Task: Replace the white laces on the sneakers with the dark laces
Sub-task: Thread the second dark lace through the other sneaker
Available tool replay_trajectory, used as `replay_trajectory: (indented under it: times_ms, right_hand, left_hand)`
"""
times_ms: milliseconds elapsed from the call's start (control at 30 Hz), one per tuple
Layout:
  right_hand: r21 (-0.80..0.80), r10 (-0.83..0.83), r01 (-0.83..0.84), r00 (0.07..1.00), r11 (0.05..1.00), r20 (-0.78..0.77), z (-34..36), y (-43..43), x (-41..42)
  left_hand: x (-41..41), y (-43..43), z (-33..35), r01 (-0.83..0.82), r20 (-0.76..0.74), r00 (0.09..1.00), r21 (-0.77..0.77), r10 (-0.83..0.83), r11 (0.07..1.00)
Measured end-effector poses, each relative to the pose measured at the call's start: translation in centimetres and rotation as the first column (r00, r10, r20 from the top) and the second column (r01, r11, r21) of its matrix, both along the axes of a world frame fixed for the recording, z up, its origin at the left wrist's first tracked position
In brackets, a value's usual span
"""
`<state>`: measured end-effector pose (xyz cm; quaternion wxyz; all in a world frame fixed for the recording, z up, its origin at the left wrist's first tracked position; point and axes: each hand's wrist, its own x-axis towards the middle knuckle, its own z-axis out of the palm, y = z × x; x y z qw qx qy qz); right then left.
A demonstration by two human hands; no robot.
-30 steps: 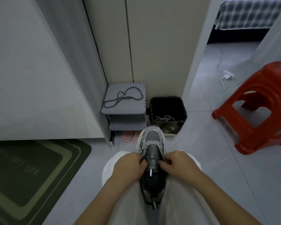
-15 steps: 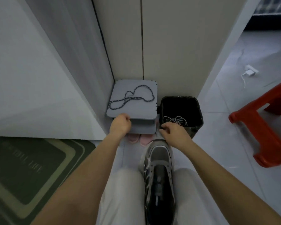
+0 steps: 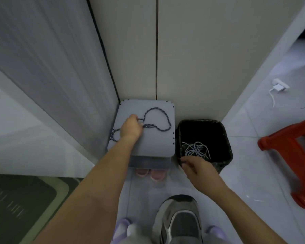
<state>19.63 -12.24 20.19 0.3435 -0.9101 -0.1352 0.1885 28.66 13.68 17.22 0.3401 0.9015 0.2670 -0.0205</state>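
Dark lace (image 3: 149,125) on shelf (image 3: 153,145) pinched by left hand (image 3: 131,128) fingers; right hand (image 3: 199,170) fingers loosely curled, empty

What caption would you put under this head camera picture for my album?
Left hand pinches the dark lace on the grey shelf; white laces lie in the black bin.

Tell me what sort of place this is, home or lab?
Probably a home entryway or hallway: a small grey shoe rack with pink slippers under it, a doormat on the tiled floor, and a lined black bin beside the rack.
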Motion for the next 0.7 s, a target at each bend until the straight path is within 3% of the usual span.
replay_trajectory:
  times_ms: [133,333,433,533,600,700]
  right_hand:
    - [0.002,0.02,-0.02,0.996,1.0,0.09,1.5,0.8,0.7]
    - [0.146,-0.023,-0.019,0.96,0.989,0.278,7.6,2.6,1.5]
    - [0.121,0.044,-0.089,0.942,0.989,0.333,10.1,2.6,0.8]
    - [0.19,-0.045,-0.018,0.947,0.982,0.319,12.0,1.1,-0.6]
    - [0.323,-0.152,0.057,0.949,0.945,0.277,13.4,-0.5,-1.6]
    - [0.396,-0.281,0.156,0.918,0.905,0.281,15.6,-2.8,-2.9]
  left_hand:
    - [-0.9,-2.1,3.2,0.162,0.09,0.982,0.028,-0.164,0.986]
    - [-7.6,-6.4,13.0,0.523,0.172,0.839,0.003,-0.516,0.852]
    - [-10.9,-7.6,17.3,0.515,0.264,0.825,0.013,-0.5,0.857]
    - [-13.8,-6.7,20.6,0.4,0.311,0.856,0.109,-0.413,0.91]
    - [-15.8,-5.5,21.8,0.383,0.265,0.871,0.159,-0.413,0.91]
    - [-18.7,-4.3,22.3,0.385,0.164,0.893,0.209,-0.42,0.899]
